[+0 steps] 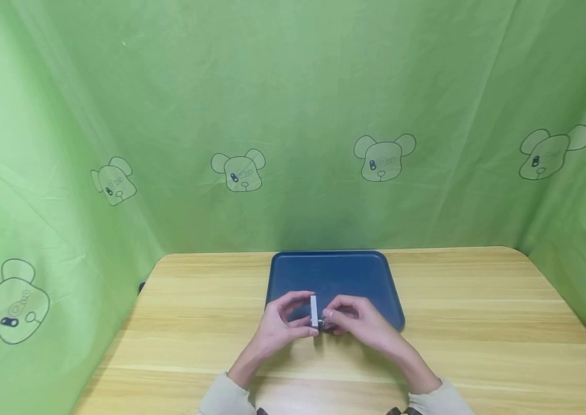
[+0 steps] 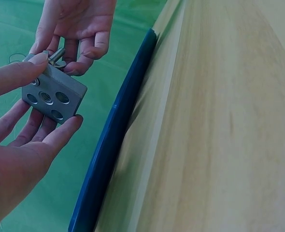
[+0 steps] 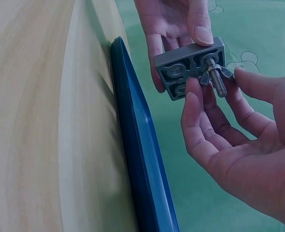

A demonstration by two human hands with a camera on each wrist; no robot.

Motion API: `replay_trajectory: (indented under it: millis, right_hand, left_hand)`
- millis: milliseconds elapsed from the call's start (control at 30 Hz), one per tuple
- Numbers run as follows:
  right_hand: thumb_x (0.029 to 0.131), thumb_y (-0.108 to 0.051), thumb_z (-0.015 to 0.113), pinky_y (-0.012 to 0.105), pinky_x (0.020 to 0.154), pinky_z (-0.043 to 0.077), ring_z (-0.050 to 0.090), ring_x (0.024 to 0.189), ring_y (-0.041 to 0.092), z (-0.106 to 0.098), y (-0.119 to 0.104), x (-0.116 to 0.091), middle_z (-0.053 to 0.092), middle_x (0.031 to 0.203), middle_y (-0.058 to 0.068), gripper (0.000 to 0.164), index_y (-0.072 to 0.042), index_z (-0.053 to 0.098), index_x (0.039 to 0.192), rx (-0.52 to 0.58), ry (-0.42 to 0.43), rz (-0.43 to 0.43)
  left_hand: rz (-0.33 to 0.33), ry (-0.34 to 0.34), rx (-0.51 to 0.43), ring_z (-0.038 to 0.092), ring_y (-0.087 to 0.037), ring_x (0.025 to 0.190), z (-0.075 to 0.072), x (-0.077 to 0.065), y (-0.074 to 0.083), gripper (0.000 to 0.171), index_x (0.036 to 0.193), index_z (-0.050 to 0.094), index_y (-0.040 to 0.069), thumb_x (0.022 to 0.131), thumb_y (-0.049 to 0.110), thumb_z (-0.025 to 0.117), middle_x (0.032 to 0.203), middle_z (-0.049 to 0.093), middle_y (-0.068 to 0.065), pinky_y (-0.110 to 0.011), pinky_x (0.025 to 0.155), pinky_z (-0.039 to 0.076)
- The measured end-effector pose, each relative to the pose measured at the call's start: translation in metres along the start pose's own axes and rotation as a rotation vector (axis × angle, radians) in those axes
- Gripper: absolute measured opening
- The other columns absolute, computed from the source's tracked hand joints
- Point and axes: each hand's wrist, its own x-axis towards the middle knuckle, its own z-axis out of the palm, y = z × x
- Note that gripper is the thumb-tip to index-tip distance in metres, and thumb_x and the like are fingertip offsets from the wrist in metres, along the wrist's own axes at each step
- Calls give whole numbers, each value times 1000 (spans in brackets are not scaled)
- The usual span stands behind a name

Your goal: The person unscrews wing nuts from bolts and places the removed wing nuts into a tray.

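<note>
My left hand [image 1: 277, 327] grips a square grey metal block [image 2: 72, 92] by its edges, standing on edge above the tray's near side. The left wrist view shows several round holes in its flat face, one of them threaded. On the opposite side, a ribbed and recessed face, a threaded bolt [image 3: 220, 88] sticks out with a wing nut [image 3: 225, 72] on it. My right hand [image 1: 365, 323] pinches the wing nut, the thumb at one wing and a fingertip by the other, close to the block. Its remaining fingers curl loosely below the bolt.
A blue tray [image 1: 331, 271] lies at the back middle of the wooden table [image 1: 210, 311], under and behind the hands. Green curtains [image 1: 303, 86] printed with bear heads enclose the table at the back and both sides.
</note>
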Motion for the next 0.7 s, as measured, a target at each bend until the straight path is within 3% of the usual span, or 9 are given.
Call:
replay_trajectory:
  millis: [200, 433, 700]
  right_hand:
    - [99, -18, 68, 46, 87, 65, 72, 99, 34, 0, 0, 0, 71, 104, 20, 25, 5, 67, 108, 3, -1, -5]
    - [96, -15, 72, 31, 84, 64, 70, 102, 43, -1, 1, 0, 71, 107, 17, 27, 6, 67, 112, -15, -22, -38]
    - [95, -14, 74, 27, 87, 63, 71, 103, 35, -1, 0, 0, 70, 112, 21, 33, 8, 65, 117, -2, -34, -25]
  left_hand:
    - [-1, 9, 5, 40, -56, 137, 1, 0, 0, 71, 139, 51, -11, 74, -21, 77, 139, 56, -23, -43, 107, 54]
    - [-5, 1, -11, 39, -55, 138, 0, 0, -1, 72, 140, 50, -13, 73, -22, 76, 143, 49, -33, -42, 107, 54]
    - [-10, -4, -25, 38, -56, 139, 1, 0, -1, 73, 140, 50, -12, 73, -23, 76, 144, 49, -31, -42, 108, 53]
